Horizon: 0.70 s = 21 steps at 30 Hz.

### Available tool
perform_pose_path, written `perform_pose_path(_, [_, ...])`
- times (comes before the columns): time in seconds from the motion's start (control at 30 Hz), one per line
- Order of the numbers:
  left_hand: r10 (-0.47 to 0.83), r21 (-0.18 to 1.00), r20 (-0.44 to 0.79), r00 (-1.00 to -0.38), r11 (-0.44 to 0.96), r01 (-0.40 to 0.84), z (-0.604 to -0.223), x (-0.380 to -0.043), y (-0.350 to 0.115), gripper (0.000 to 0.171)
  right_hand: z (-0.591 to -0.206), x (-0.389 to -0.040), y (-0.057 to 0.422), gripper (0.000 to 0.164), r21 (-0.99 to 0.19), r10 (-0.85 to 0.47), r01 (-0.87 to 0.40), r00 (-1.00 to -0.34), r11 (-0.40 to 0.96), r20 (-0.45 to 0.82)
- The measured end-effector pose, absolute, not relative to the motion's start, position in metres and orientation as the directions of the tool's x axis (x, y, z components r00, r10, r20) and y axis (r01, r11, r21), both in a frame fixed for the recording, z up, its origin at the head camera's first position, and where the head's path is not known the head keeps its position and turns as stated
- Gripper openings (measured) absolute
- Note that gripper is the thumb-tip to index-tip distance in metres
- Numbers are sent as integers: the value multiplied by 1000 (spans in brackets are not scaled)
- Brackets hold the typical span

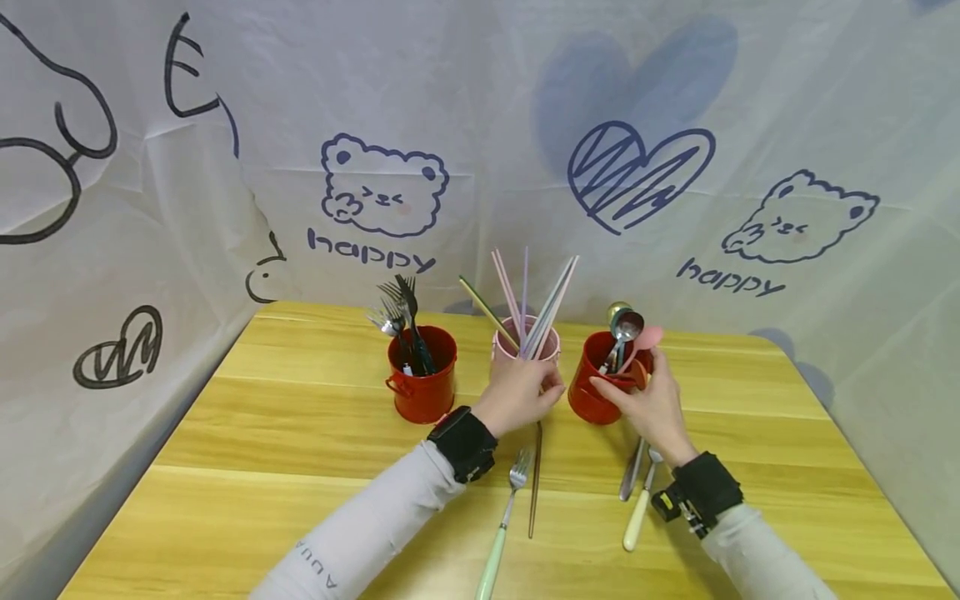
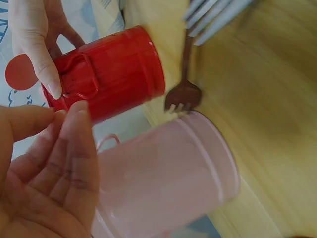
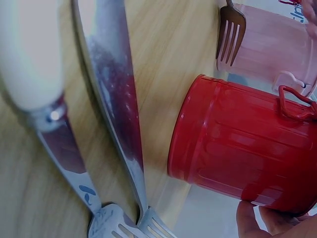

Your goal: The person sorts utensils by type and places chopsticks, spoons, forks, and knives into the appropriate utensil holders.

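Observation:
My right hand [image 1: 660,410] grips the upper part of a red bucket [image 1: 588,400], thumb on the near side and fingers around the right. Inside it stand several spoons [image 1: 628,323], and a pink spoon [image 1: 648,337] leans by my fingers. My left hand [image 1: 517,396] is in front of a pink bucket [image 2: 158,183] holding several straight sticks [image 1: 525,308]. In the left wrist view its thumb and fingertips come together with nothing visible between them. A brown fork [image 3: 231,32] lies on the table before the pink bucket.
Another red bucket [image 1: 423,396] with several forks [image 1: 405,308] stands at left. A green-handled fork [image 1: 495,542] lies in front. Beneath my right wrist lie a cream-handled fork [image 1: 637,517] and a silver fork [image 1: 630,479]. A drawn-on white cloth [image 1: 487,125] hangs behind the table [image 1: 300,467].

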<state>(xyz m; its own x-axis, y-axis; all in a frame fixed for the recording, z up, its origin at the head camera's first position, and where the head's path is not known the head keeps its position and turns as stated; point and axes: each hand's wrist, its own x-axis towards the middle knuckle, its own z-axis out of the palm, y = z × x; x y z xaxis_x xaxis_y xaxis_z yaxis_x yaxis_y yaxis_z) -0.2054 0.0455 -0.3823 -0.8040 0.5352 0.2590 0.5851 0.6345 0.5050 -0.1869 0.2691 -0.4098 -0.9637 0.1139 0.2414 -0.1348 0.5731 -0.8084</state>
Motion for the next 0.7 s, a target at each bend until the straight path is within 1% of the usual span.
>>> perform_pose_path(0.17, [580, 539, 200, -790, 608, 583, -390, -198, 30, 11, -410, -187, 270, 87, -810, 114, -133, -964, 571, 239])
perform_pose_path(0.4, [612, 557, 43, -790, 641, 528, -395, -184, 12, 14, -414, -189, 272, 87, -806, 113, -150, -959, 573, 259])
perform_pose_path(0.7, [633, 546, -61, -772, 668, 505, -407, -167, -5, 22, -408, -187, 270, 87, -793, 100, -122, -969, 597, 225])
